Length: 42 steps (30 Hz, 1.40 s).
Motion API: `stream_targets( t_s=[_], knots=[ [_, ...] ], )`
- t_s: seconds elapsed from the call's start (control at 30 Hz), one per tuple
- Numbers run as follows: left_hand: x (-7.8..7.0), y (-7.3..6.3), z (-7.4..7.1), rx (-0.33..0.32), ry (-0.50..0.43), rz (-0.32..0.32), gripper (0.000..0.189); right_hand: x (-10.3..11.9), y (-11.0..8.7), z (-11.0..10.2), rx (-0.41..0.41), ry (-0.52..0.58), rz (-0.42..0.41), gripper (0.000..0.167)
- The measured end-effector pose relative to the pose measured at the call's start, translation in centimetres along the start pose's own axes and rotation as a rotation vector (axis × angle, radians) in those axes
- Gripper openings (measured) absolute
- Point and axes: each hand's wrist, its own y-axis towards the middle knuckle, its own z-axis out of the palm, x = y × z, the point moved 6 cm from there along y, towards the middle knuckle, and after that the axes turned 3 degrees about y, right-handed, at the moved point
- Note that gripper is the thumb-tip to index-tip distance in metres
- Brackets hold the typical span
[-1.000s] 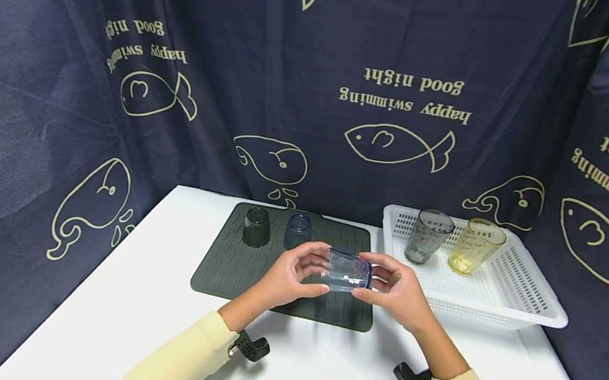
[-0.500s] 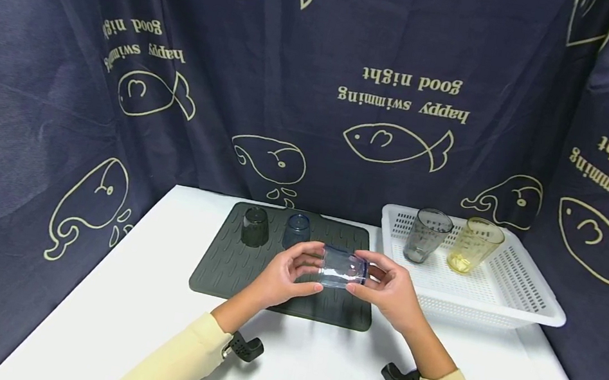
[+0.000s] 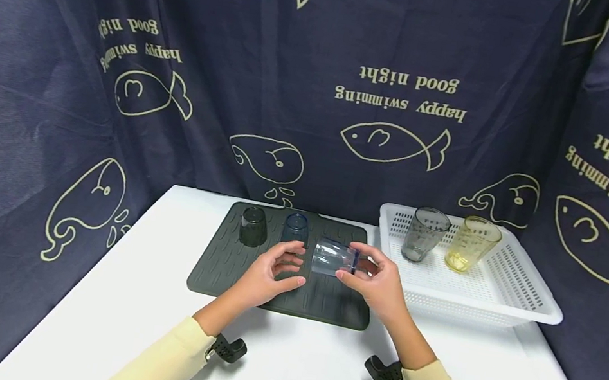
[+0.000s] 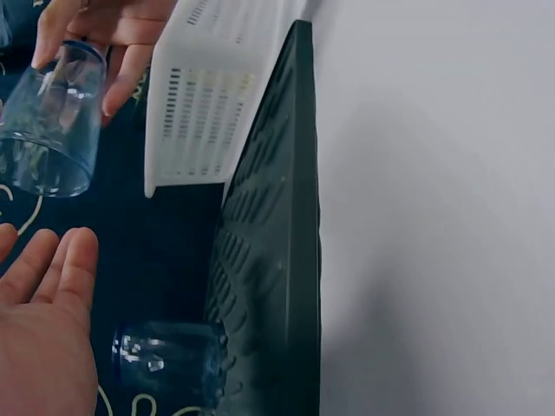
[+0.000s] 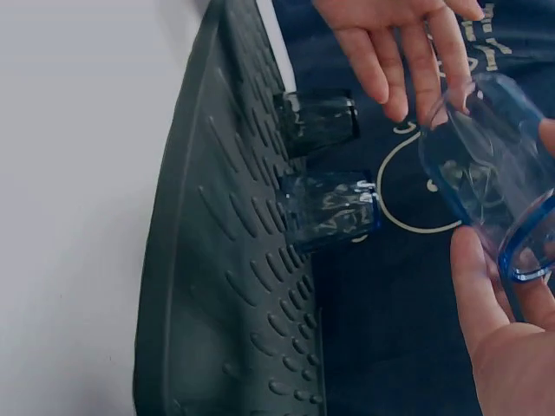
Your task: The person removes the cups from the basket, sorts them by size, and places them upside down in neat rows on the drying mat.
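Observation:
A clear, bluish drinking glass lies sideways in the air over the dark drying mat. My right hand pinches it at its thick blue base between thumb and fingers. Its wide mouth points toward my left hand, which is apart from the glass with fingers loosely spread. In the right wrist view, the glass tilts, its blue base ring close to my right fingers. A dark grey glass and a blue glass stand upside down on the mat, behind my left hand.
A white perforated plastic basket stands right of the mat, overlapping its corner in the head view. Inside, a grey glass and a yellow glass lean mouth up. A dark blue curtain with fish drawings closes off the table's back and sides.
My left hand has let go of the glass and moved left and slightly down. My right hand has carried the glass left and slightly upward in the head view.

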Motion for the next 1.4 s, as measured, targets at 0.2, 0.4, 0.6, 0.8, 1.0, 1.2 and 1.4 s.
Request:
stream_targets(
  t_s=[0.2, 0.4, 0.6, 0.8, 1.0, 1.2, 1.4],
  knots=[
    [0.7, -0.7, -1.1, -0.039, 0.068, -0.017, 0.065, -0.8, 0.6, 0.4, -0.055, -0.063, 0.033, 0.065],
    [1.6, -1.4, -2.0, -0.063, 0.098, -0.048, 0.062, -1.6, 1.1, 0.7, -0.095, -0.171, 0.051, 0.064],
    [2.1, -2.1, -3.4, -0.089, 0.21, -0.069, 0.062, -1.8, 1.6, 1.1, -0.128, -0.226, 0.037, 0.063],
    [2.7, -2.9, -5.0, -0.098, 0.318, -0.111, 0.062, -2.3, 2.3, 1.1, -0.171, -0.326, 0.006, 0.062],
    [3.4, -3.9, -6.5, -0.096, 0.425, -0.179, 0.065, -2.8, 2.8, 1.1, -0.191, -0.36, 0.02, 0.062],
    [4.2, -4.8, -8.1, -0.101, 0.53, -0.259, 0.067, -3.5, 3.5, 0.9, -0.194, -0.392, 0.026, 0.065],
    [5.2, -5.6, -9.9, -0.095, 0.613, -0.335, 0.07, -3.7, 4.1, 0.9, -0.205, -0.396, 0.004, 0.065]
  ],
)
